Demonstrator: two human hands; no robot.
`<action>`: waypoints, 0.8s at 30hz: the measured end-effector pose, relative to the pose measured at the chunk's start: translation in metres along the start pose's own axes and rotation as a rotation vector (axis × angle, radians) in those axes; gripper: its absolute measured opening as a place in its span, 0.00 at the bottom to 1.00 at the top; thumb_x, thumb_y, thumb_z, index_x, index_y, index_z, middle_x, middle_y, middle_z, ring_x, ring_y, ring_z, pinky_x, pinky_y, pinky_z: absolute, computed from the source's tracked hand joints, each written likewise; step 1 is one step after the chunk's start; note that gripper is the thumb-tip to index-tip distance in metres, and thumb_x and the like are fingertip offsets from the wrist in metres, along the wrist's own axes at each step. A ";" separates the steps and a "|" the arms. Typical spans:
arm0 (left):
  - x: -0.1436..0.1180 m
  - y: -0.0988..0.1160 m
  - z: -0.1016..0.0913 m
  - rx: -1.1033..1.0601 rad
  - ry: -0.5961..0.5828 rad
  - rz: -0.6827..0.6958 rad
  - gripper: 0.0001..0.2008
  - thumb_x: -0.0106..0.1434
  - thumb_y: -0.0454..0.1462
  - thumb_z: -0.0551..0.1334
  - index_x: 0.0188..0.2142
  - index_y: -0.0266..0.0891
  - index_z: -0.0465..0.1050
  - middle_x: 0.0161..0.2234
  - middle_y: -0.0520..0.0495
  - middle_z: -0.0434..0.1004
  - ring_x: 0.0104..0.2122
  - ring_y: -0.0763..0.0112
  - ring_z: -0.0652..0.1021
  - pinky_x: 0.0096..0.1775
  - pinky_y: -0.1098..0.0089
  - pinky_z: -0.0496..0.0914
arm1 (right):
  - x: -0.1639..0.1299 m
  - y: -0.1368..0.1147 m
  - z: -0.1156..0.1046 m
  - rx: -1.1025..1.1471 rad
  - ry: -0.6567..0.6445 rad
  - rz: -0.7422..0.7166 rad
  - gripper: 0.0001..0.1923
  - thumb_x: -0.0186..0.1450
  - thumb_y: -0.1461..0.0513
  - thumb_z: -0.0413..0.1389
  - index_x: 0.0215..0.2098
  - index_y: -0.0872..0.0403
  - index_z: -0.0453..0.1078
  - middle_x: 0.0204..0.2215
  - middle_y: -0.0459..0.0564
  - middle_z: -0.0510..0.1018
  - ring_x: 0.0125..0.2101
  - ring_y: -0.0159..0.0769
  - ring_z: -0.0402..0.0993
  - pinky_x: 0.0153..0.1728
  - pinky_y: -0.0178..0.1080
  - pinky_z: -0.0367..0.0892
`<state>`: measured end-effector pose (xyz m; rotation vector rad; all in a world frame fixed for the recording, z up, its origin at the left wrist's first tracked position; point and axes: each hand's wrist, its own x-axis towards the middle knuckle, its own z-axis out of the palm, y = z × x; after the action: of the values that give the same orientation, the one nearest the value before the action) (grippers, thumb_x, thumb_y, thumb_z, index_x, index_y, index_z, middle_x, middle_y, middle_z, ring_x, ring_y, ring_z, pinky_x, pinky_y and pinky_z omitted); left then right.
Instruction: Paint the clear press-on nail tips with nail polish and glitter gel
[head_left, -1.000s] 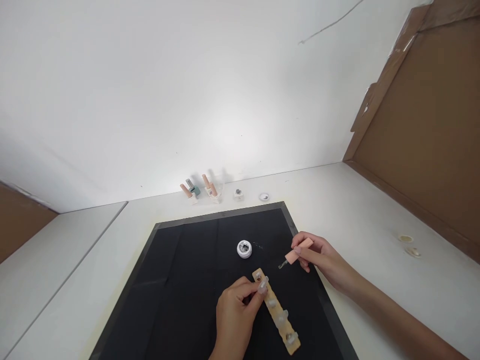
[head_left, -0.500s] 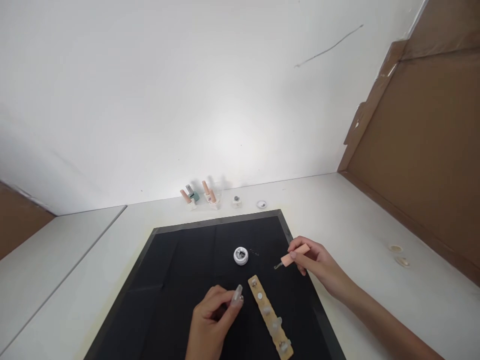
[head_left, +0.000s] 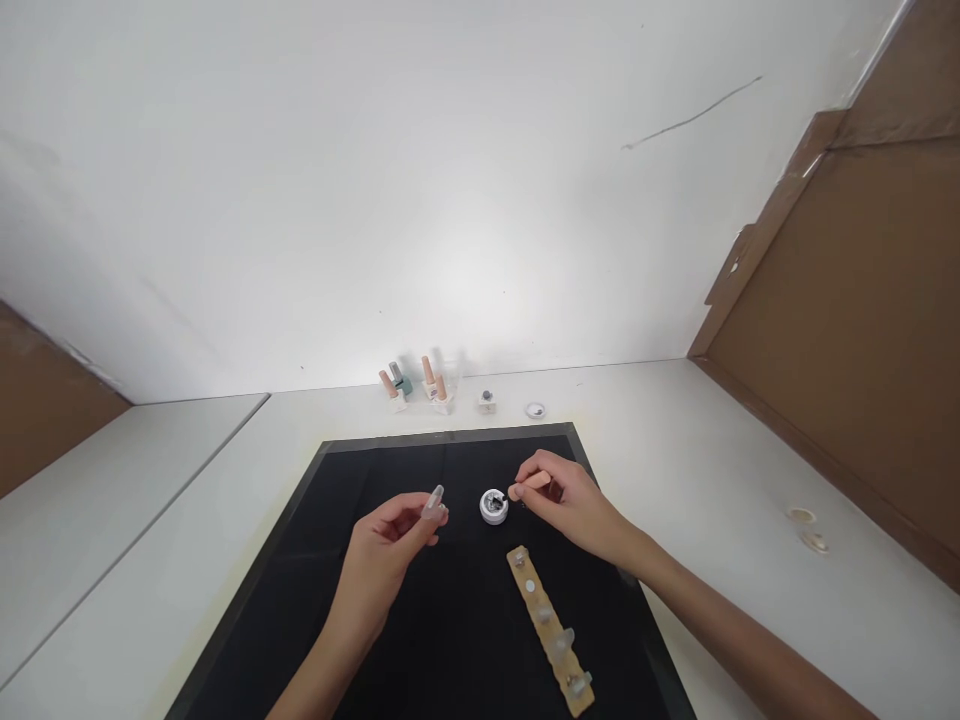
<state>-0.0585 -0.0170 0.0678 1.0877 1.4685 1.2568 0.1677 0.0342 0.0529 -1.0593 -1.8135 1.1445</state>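
My left hand (head_left: 379, 560) pinches a clear false nail (head_left: 432, 503) between thumb and fingers, above the black mat (head_left: 450, 640). In my right hand (head_left: 574, 510) is a nail polish brush by its peach cap (head_left: 537, 481), pointing left. The brush end reaches the right side of a small open white jar (head_left: 493, 518), which holds silvery flakes. Below the jar, a wavy-edged wooden nail display strip (head_left: 546, 628) carries several clear false nails and a bare white round spot.
Several nail polish bottles (head_left: 439, 390) with peach or grey caps stand by the white wall. Right of them are a small square bottle (head_left: 487, 402) and a round lid (head_left: 535, 410). Two pale round pieces (head_left: 814, 541) lie far right, near a brown cardboard panel (head_left: 847, 350).
My right hand has moved left, bringing the brush from the mat's right edge to the jar. My left hand has moved left and away from me with the false nail. The view has shifted slightly.
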 end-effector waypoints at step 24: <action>-0.002 -0.025 0.006 0.008 -0.198 -0.105 0.12 0.49 0.43 0.69 0.29 0.36 0.80 0.24 0.48 0.77 0.25 0.71 0.71 0.27 0.72 0.65 | 0.005 0.010 0.015 -0.196 -0.049 -0.059 0.08 0.69 0.59 0.52 0.33 0.51 0.70 0.32 0.47 0.71 0.25 0.31 0.62 0.26 0.36 0.59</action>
<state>-0.0539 -0.0202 0.0425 1.0930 1.3629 1.0401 0.1553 0.0365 0.0399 -1.0884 -2.0145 0.9809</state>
